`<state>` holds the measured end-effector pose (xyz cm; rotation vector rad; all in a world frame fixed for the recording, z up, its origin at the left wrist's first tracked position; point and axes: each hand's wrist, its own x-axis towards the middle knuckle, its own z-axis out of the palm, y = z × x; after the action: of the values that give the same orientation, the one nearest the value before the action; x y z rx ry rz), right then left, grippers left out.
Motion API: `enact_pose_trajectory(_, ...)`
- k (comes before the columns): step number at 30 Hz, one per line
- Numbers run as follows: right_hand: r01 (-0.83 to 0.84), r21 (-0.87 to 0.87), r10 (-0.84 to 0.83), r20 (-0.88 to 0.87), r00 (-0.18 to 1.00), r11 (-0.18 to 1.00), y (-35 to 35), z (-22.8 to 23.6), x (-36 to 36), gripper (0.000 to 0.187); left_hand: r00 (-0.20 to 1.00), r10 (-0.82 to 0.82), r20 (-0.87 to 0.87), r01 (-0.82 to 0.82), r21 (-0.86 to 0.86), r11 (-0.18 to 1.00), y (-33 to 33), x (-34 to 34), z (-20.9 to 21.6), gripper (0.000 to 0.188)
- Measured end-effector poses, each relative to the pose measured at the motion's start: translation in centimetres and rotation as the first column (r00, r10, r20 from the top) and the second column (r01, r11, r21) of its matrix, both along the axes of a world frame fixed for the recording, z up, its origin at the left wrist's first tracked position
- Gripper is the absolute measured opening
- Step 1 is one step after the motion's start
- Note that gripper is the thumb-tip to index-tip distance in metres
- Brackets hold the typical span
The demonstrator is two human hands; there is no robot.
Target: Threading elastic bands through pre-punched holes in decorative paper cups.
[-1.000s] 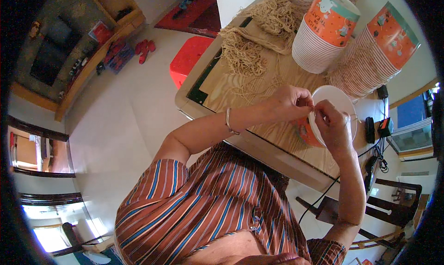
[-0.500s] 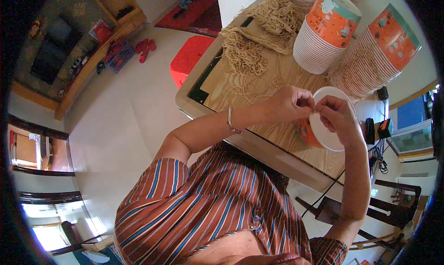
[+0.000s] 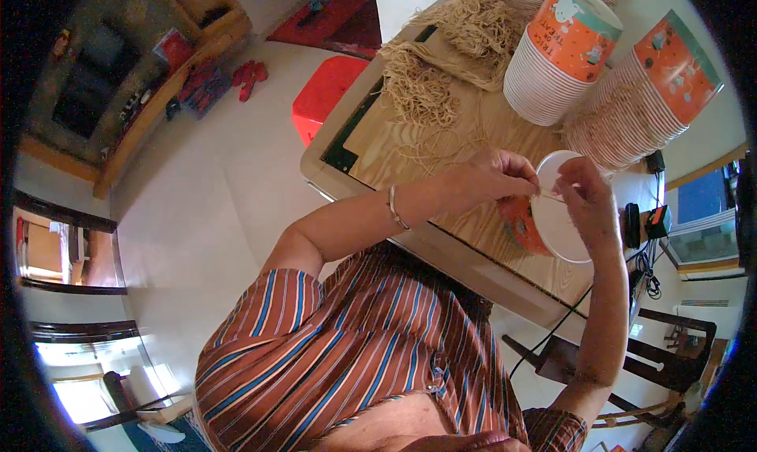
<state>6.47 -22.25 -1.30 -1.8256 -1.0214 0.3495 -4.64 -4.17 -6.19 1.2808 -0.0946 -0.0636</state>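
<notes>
Both hands [image 3: 505, 176] [image 3: 587, 196] grip an orange paper cup [image 3: 544, 223] lying sideways, mouth facing up-camera

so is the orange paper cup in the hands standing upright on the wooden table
No, the orange paper cup is tipped sideways, held between the left hand and right hand.

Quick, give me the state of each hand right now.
Left hand: fingers pinched shut on a thin string at the cup rim.
Right hand: closed on the cup, fingers at the same string.

Cup stack [image 3: 561, 54] cut off at top edge, orange cup [image 3: 523, 223] mostly behind left hand [image 3: 498, 176]
</notes>
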Motion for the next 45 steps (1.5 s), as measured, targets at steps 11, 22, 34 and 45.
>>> enact_pose_trajectory(11, 0.013, -0.267, 0.024, 0.132, 0.991, 0.964, 0.6, 3.1, -3.4, 0.013, 0.998, 0.064, -0.012, -0.064, -0.007, 0.998, -0.1, -0.1, 0.2, 0.016)
enact_pose_trajectory(22, 0.049, -0.342, 0.127, 0.474, 0.871, 0.939, 1.1, 4.0, -4.6, 0.007, 0.996, 0.085, 0.019, -0.087, 0.094, 0.992, -0.2, -0.2, 0.9, 0.014)
enact_pose_trajectory(34, -0.074, -0.379, 0.232, 0.391, 0.891, 0.922, 1.0, 3.4, -2.8, 0.011, 0.933, 0.148, 0.329, -0.317, 0.551, 0.772, -0.4, -0.1, 1.0, 0.019)
enact_pose_trajectory(45, -0.217, -0.385, 0.166, -0.161, 0.973, 0.897, 0.7, 2.8, -0.3, 0.011, 0.794, 0.137, 0.592, -0.556, 0.617, 0.557, -1.1, -0.4, 0.8, 0.015)
